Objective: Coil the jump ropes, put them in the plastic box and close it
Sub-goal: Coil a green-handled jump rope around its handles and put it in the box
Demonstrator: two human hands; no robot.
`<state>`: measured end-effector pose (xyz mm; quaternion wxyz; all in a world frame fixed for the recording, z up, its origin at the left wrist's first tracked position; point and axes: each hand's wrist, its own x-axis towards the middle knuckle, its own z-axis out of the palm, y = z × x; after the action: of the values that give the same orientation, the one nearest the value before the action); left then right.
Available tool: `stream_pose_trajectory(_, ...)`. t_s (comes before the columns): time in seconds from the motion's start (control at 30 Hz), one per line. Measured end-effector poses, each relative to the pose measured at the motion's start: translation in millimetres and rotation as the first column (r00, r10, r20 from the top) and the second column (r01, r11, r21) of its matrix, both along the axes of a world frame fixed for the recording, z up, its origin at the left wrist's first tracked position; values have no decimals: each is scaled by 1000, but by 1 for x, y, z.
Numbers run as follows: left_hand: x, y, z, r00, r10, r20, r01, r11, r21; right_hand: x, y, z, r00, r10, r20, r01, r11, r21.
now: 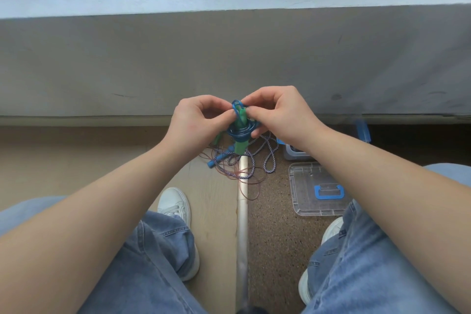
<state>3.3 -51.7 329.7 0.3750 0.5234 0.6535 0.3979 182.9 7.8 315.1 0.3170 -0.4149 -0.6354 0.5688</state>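
From my feed I look down at a seated person's lap, and both hands meet in the middle, above the floor. The left hand (198,120) and right hand (277,115) each have a grip pinched on the blue jump rope (240,132). Their fingertips are drawn together at a small loop near its top. The rope is wound in tight turns round a pair of green handles (240,147), which stand roughly upright between the hands.

Below them the floor splits in two. Pale wood-look boards (102,160) lie on the left and brown speckled carpet (275,237) on the right, with a metal strip (242,224) running along the join. A loose pile of other ropes (254,158) lies across that strip: a blue-and-white braided cord, a thin reddish line and blue handles.

The plastic box (293,154) sits on the carpet, mostly hidden behind the right forearm. Its clear lid (305,201), with a blue carry handle, lies flat just in front of it. A scuffed grey wall (229,58) rises ahead, topped by a lighter sill (178,0). Denim-clad knees and white sneakers (175,201) frame the bottom.
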Motion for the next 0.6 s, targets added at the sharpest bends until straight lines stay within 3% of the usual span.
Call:
stream_pose_trajectory(0.2, 0, 1, -5, 989, -11, -148, 7, 1000, -31, 0, -2, 0, 988, 97, 120, -100, 995, 20)
stream_pose_trajectory(0.33, 2, -1, -5, 964, -64, -257, 68, 998, 6, 2, -9, 6, 932, 264, 250, -300, 946, 120)
stream_pose_trajectory(0.4, -1, 0, -3, 941, -67, -332, 83, 996, 36, 1, -10, 7, 918, 199, 342, -280, 938, 205)
stream_pose_trajectory(0.6, -5, 4, -2, 766, -181, -617, 264, 964, 44, 0, -8, 10, 874, 150, 463, -257, 950, 177)
